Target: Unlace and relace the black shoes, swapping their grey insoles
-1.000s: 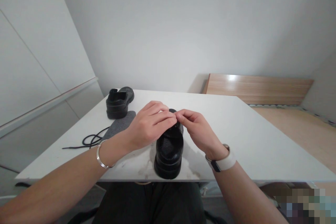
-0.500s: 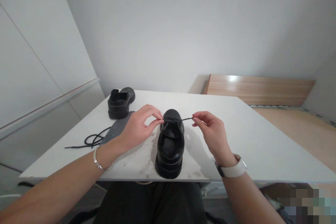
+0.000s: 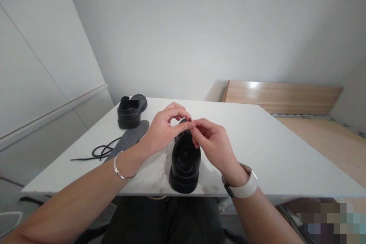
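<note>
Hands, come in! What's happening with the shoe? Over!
Left hand, right hand: fingertips pinched together above shoe; what they pinch is hidden. Shoe upright at table edge, heel nearest. Insole, loose lace, second shoe off left, apart.

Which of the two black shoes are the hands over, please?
The near shoe at the front edge: left hand and right hand meet over it. The far shoe sits untouched.

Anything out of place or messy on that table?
Yes. A grey insole lies out on the table beside the far shoe, and a loose black lace sits tangled near the left edge. Dark smudges stain the tabletop beside the near shoe. No damage shows.
</note>
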The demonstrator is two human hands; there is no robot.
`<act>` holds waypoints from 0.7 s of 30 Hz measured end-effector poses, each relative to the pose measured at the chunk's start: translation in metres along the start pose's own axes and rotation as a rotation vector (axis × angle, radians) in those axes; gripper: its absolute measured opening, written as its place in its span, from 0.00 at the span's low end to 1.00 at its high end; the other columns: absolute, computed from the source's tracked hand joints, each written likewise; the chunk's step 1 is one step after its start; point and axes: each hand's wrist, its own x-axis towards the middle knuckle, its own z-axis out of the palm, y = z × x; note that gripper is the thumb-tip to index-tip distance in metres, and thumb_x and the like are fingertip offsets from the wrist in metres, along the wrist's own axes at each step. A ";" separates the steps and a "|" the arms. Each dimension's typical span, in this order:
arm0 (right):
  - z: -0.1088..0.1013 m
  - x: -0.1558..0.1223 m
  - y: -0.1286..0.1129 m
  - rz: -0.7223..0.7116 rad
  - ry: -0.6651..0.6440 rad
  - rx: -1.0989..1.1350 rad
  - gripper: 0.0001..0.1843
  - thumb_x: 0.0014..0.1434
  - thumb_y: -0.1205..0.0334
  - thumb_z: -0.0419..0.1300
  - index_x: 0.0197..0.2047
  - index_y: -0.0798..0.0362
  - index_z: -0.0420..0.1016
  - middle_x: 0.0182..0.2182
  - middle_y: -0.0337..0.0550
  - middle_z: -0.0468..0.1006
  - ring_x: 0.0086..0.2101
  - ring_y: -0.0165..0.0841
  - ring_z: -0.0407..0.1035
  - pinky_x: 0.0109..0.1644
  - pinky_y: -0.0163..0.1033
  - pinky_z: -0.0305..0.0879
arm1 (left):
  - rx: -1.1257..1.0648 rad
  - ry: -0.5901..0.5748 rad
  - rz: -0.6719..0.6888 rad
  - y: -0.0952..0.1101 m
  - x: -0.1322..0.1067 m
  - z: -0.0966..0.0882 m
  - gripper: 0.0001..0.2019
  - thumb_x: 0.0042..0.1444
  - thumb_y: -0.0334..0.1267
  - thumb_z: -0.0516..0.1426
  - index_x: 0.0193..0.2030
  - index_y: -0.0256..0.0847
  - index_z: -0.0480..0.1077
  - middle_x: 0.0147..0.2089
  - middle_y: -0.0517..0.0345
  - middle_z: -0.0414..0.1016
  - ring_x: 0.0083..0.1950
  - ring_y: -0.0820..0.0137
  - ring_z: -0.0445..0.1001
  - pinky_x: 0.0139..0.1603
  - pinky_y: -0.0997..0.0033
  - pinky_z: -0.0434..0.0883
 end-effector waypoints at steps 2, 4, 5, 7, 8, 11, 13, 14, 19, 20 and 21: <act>-0.003 -0.001 0.003 -0.020 0.041 -0.014 0.14 0.60 0.52 0.64 0.39 0.55 0.78 0.21 0.36 0.71 0.21 0.26 0.62 0.24 0.34 0.58 | -0.083 -0.037 -0.056 -0.006 -0.003 0.001 0.10 0.56 0.35 0.65 0.44 0.39 0.75 0.39 0.56 0.75 0.40 0.70 0.73 0.43 0.68 0.70; -0.005 -0.001 0.006 -0.038 0.077 -0.023 0.13 0.59 0.53 0.64 0.39 0.54 0.78 0.26 0.40 0.75 0.23 0.27 0.64 0.25 0.34 0.59 | -0.089 -0.121 -0.118 -0.011 -0.007 0.000 0.11 0.56 0.35 0.65 0.46 0.38 0.75 0.38 0.55 0.77 0.38 0.70 0.73 0.41 0.68 0.70; -0.005 -0.002 0.007 -0.044 0.086 -0.032 0.12 0.59 0.53 0.64 0.39 0.54 0.79 0.28 0.42 0.76 0.24 0.28 0.64 0.26 0.35 0.59 | -0.057 -0.165 -0.144 -0.012 -0.009 0.000 0.10 0.56 0.36 0.65 0.44 0.37 0.76 0.37 0.55 0.78 0.37 0.70 0.73 0.41 0.68 0.70; -0.004 -0.002 0.006 -0.055 0.084 -0.052 0.12 0.59 0.54 0.63 0.39 0.53 0.79 0.32 0.44 0.78 0.26 0.28 0.65 0.27 0.35 0.60 | 0.012 -0.219 -0.183 -0.015 -0.011 0.001 0.06 0.57 0.37 0.65 0.37 0.36 0.77 0.34 0.56 0.79 0.35 0.70 0.72 0.39 0.68 0.68; -0.004 -0.002 0.005 -0.059 0.080 -0.051 0.11 0.59 0.54 0.63 0.39 0.54 0.78 0.33 0.44 0.79 0.27 0.28 0.66 0.27 0.35 0.61 | 0.019 -0.222 -0.200 -0.016 -0.012 0.001 0.06 0.57 0.37 0.64 0.36 0.36 0.77 0.33 0.56 0.79 0.35 0.70 0.72 0.39 0.68 0.68; -0.006 0.002 0.007 -0.069 0.089 -0.010 0.11 0.59 0.55 0.63 0.40 0.54 0.78 0.30 0.42 0.77 0.25 0.27 0.65 0.28 0.35 0.61 | -0.122 -0.184 -0.260 -0.020 -0.014 0.004 0.07 0.58 0.38 0.63 0.35 0.36 0.76 0.35 0.55 0.80 0.37 0.69 0.75 0.41 0.68 0.70; -0.014 0.005 0.015 -0.061 0.137 0.007 0.11 0.59 0.56 0.63 0.40 0.54 0.77 0.27 0.39 0.75 0.23 0.27 0.64 0.27 0.34 0.61 | -0.251 -0.146 -0.327 -0.024 -0.015 0.005 0.08 0.58 0.40 0.64 0.36 0.36 0.75 0.36 0.53 0.81 0.39 0.68 0.77 0.43 0.68 0.72; -0.019 0.006 0.021 -0.047 0.171 0.012 0.11 0.58 0.56 0.63 0.40 0.54 0.77 0.25 0.38 0.74 0.23 0.27 0.63 0.27 0.34 0.60 | -0.294 -0.126 -0.358 -0.026 -0.016 0.005 0.09 0.57 0.40 0.64 0.36 0.36 0.74 0.37 0.53 0.81 0.40 0.68 0.78 0.44 0.67 0.73; -0.033 0.003 0.041 -0.015 0.315 0.038 0.11 0.58 0.56 0.63 0.41 0.54 0.77 0.20 0.34 0.68 0.22 0.27 0.61 0.27 0.35 0.58 | -0.286 -0.102 -0.416 -0.029 -0.015 0.009 0.09 0.55 0.38 0.65 0.39 0.36 0.74 0.35 0.53 0.82 0.38 0.68 0.80 0.45 0.67 0.74; -0.031 0.000 0.039 -0.049 0.329 0.018 0.10 0.60 0.56 0.63 0.41 0.54 0.77 0.21 0.35 0.69 0.23 0.27 0.62 0.27 0.35 0.59 | -0.265 -0.127 -0.420 -0.026 -0.014 0.011 0.09 0.55 0.37 0.64 0.41 0.36 0.74 0.35 0.53 0.82 0.38 0.67 0.80 0.44 0.67 0.74; -0.028 -0.003 0.035 -0.096 0.336 -0.008 0.09 0.61 0.57 0.63 0.41 0.53 0.77 0.23 0.36 0.70 0.23 0.28 0.63 0.28 0.36 0.61 | -0.235 -0.161 -0.417 -0.023 -0.013 0.012 0.09 0.55 0.36 0.64 0.42 0.36 0.75 0.34 0.53 0.82 0.38 0.67 0.80 0.43 0.67 0.74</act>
